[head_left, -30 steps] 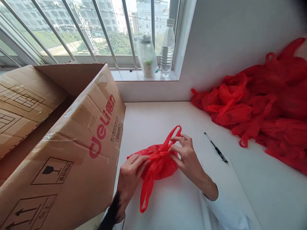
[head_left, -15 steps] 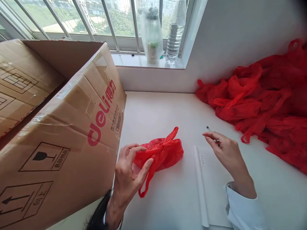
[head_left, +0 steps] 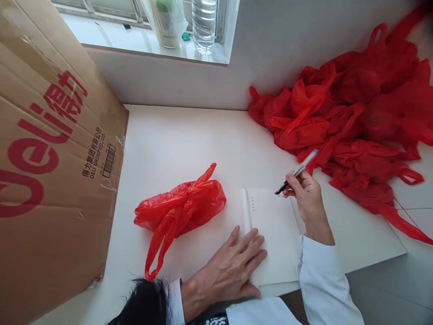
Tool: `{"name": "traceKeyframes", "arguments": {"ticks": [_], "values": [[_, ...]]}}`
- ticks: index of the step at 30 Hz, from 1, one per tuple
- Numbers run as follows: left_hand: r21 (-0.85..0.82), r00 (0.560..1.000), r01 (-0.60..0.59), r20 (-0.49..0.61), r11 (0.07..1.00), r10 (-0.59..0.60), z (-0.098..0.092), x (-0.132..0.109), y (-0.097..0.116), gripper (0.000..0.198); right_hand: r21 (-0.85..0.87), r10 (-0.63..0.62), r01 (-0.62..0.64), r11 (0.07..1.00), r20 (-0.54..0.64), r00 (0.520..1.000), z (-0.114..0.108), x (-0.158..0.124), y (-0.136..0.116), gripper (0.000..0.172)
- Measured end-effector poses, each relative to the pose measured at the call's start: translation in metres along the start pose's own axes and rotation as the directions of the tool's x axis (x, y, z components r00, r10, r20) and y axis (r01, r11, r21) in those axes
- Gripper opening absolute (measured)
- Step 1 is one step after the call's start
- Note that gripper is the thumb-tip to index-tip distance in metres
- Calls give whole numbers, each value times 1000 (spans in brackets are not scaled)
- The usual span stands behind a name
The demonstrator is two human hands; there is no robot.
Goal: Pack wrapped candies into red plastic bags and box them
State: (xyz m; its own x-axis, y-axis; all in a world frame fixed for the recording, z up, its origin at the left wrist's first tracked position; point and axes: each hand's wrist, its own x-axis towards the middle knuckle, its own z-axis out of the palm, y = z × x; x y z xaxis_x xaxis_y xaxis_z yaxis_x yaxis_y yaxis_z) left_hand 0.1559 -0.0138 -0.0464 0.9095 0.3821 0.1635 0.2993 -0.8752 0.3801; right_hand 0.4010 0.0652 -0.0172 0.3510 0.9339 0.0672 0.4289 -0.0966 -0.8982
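Observation:
A tied red plastic bag (head_left: pixel 181 210) lies on the white tabletop (head_left: pixel 179 144), with one handle loop trailing toward me. Just right of it lies a white sheet of paper (head_left: pixel 274 230) with small marks near its top left. My left hand (head_left: pixel 230 266) rests flat on the paper's lower left corner, fingers spread. My right hand (head_left: pixel 306 194) holds a pen (head_left: pixel 297 171) with its tip just above the paper's upper right part.
A large brown cardboard box (head_left: pixel 50 149) with red lettering fills the left side. A heap of loose red plastic bags (head_left: pixel 352 117) lies at the back right against the wall. On the windowsill stand a water bottle (head_left: pixel 204 22) and a bagged container (head_left: pixel 165 22).
My left hand let go of the tied red bag and moved onto the paper. My right hand picked the pen up off the table and brought it over the paper. The view tilted down.

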Motion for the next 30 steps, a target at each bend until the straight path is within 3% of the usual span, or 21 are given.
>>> {"name": "traceKeyframes", "arguments": {"ticks": [4, 8, 10, 12, 13, 15, 17, 20, 22, 24, 27, 29, 30], "values": [[-21, 996, 91, -3, 996, -91, 11, 12, -7, 65, 164, -35, 21, 986, 84, 996, -10, -23, -6, 27], [-119, 976, 201, -58, 972, -208, -1, 19, -12, 64, 214, -99, 58, 975, 186, 978, -11, -39, 0, 16], [-279, 938, 245, -173, 929, -299, -11, 19, -13, 56, 224, -123, 65, 972, 257, 959, -7, -46, 0, 13], [-405, 869, 284, -274, 869, -412, -20, 20, -11, 48, 243, -173, 90, 966, 348, 921, 1, -56, -3, 11], [-445, 844, 304, -284, 843, -455, -23, 21, -9, 43, 262, -204, 103, 960, 398, 895, 6, -61, -7, 9], [-483, 838, 327, -249, 812, -486, -26, 25, -6, 33, 317, -247, 104, 943, 452, 857, 17, -70, -14, 7], [-518, 838, 340, -212, 785, -503, -25, 27, -2, 31, 388, -225, 68, 919, 376, 899, 22, -71, -20, 10], [-514, 809, 386, -211, 766, -549, -21, 24, 0, 30, 547, -89, 72, 834, 4, 996, 11, -53, -22, 24], [-495, 820, 367, -228, 788, -525, -17, 21, -1, 30, 614, -4, 136, 777, -212, 977, 0, -34, -20, 25], [-391, 875, 281, -272, 877, -402, -14, 21, -6, 31, 623, 25, 145, 768, -256, 966, -3, -19, -19, 18], [-70, 928, 206, -303, 976, -217, -6, 28, -14, 23, 535, 1, -39, 844, 72, 997, 17, -14, -18, 12], [88, 934, 251, -284, 964, -217, -1, 34, -18, 19, 411, -13, -97, 907, 256, 967, 38, -18, -14, 14], [127, 934, 274, -271, 953, -232, 1, 36, -20, 20, 355, -25, -81, 931, 284, 958, 47, -20, -12, 11]]}}
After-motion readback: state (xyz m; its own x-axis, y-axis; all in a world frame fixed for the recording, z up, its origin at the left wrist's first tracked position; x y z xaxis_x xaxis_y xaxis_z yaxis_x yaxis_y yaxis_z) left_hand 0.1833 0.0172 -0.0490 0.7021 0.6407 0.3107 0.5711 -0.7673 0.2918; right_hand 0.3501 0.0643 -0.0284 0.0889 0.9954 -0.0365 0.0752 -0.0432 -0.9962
